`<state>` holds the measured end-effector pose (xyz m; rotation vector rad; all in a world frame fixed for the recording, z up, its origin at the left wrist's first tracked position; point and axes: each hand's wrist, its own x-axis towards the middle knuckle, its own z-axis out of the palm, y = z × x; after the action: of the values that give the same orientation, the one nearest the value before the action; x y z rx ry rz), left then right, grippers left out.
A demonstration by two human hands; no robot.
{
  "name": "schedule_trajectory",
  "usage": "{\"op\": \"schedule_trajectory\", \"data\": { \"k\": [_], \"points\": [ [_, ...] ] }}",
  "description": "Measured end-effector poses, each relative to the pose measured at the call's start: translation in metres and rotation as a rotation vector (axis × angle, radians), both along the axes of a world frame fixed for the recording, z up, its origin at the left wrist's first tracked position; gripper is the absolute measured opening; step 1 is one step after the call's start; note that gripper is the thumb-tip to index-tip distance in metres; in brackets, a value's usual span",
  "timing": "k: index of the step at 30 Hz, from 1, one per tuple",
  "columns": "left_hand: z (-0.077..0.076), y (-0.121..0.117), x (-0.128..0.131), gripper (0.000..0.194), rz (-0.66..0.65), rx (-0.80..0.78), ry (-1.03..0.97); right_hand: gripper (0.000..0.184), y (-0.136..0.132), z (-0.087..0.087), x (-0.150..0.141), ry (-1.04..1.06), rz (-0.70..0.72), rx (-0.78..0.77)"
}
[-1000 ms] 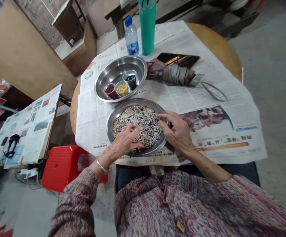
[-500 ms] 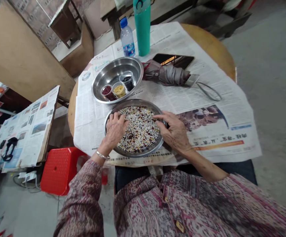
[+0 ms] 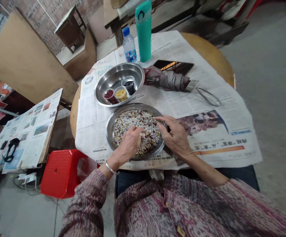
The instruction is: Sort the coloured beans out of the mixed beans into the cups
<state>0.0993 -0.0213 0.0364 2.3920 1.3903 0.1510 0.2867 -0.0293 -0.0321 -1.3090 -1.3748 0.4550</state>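
Observation:
A round steel plate (image 3: 111, 122) near the table's front edge holds a spread of mixed grains and beans (image 3: 135, 122), white, dark red and black. My left hand (image 3: 129, 144) lies on the near part of the grains with its fingers curled and pinched together. My right hand (image 3: 174, 135) rests at the plate's right rim, fingers bent, fingertips touching the grains. Behind the plate stands a steel bowl (image 3: 113, 74) with three small cups: red beans (image 3: 108, 94), yellow grains (image 3: 121, 93) and black beans (image 3: 129, 84).
Newspaper (image 3: 207, 108) covers the round wooden table. At the back stand a water bottle (image 3: 129, 46) and a teal flask (image 3: 144, 31); a folded grey umbrella (image 3: 169, 79) and a dark phone (image 3: 176, 65) lie right of the bowl. A red stool (image 3: 59, 171) stands at lower left.
My left hand moved from the plate's left rim back over the near middle of the grains. My right hand stayed at the right rim. The view shifted slightly.

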Motion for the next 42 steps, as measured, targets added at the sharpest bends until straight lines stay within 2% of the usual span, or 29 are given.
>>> {"op": "schedule_trajectory", "data": {
  "k": [3,4,6,8,9,11,14,16,19,22,25,28,32,34,35,37,39,40,42],
  "points": [
    [0.005,0.018,0.01,0.025,0.048,0.116,-0.023,0.031,0.0,0.0,0.0,0.022,-0.007,-0.008],
    [0.008,0.023,0.012,0.032,0.059,0.146,-0.006,0.034,0.0,0.0,-0.001,0.03,-0.013,-0.014],
    [0.013,0.031,0.016,0.06,0.021,0.174,0.05,0.039,0.0,-0.001,-0.001,0.048,-0.026,-0.033],
    [0.015,0.038,0.021,0.083,-0.095,0.164,0.103,0.041,0.001,-0.003,-0.001,0.066,-0.034,-0.051],
    [0.014,0.041,0.024,0.087,-0.162,0.15,0.12,0.041,0.001,-0.003,-0.001,0.072,-0.038,-0.056],
    [0.011,0.047,0.03,0.077,-0.264,0.115,0.144,0.041,0.001,-0.003,-0.001,0.079,-0.043,-0.061],
    [0.006,0.052,0.036,0.033,-0.365,0.063,0.133,0.041,0.001,-0.001,-0.001,0.085,-0.05,-0.066],
    [0.005,0.051,0.034,0.019,-0.421,0.037,0.109,0.042,0.001,0.0,-0.001,0.091,-0.05,-0.076],
    [0.009,0.042,0.02,0.022,-0.422,0.021,0.136,0.041,0.0,0.001,-0.002,0.099,-0.046,-0.087],
    [0.017,0.03,-0.006,0.025,-0.341,0.027,0.151,0.04,0.0,0.003,-0.002,0.103,-0.04,-0.082],
    [0.021,0.023,-0.033,0.022,-0.216,0.083,0.082,0.04,0.0,0.006,-0.002,0.102,-0.04,-0.075],
    [0.019,0.027,-0.048,0.022,-0.054,0.193,0.01,0.041,-0.001,0.007,-0.001,0.097,-0.038,-0.08],
    [0.008,0.041,-0.035,0.059,0.17,0.253,0.062,0.042,-0.001,0.006,-0.001,0.088,-0.03,-0.076],
    [0.0,0.05,-0.019,0.071,0.213,0.241,0.101,0.043,-0.001,0.003,0.0,0.083,-0.024,-0.064],
    [-0.003,0.055,-0.011,0.071,0.218,0.233,0.106,0.043,-0.001,0.002,0.0,0.08,-0.022,-0.06],
    [-0.009,0.063,0.004,0.051,0.17,0.208,0.062,0.043,-0.001,0.001,0.0,0.073,-0.022,-0.056],
    [-0.011,0.068,0.014,0.025,0.033,0.151,-0.013,0.043,0.0,0.001,0.001,0.067,-0.021,-0.056],
    [-0.01,0.069,0.016,0.018,-0.048,0.116,-0.046,0.043,0.0,0.001,0.001,0.065,-0.019,-0.056],
    [-0.003,0.063,0.015,0.018,-0.183,0.05,-0.078,0.043,0.0,0.002,0.0,0.066,-0.019,-0.057]
  ]
}}
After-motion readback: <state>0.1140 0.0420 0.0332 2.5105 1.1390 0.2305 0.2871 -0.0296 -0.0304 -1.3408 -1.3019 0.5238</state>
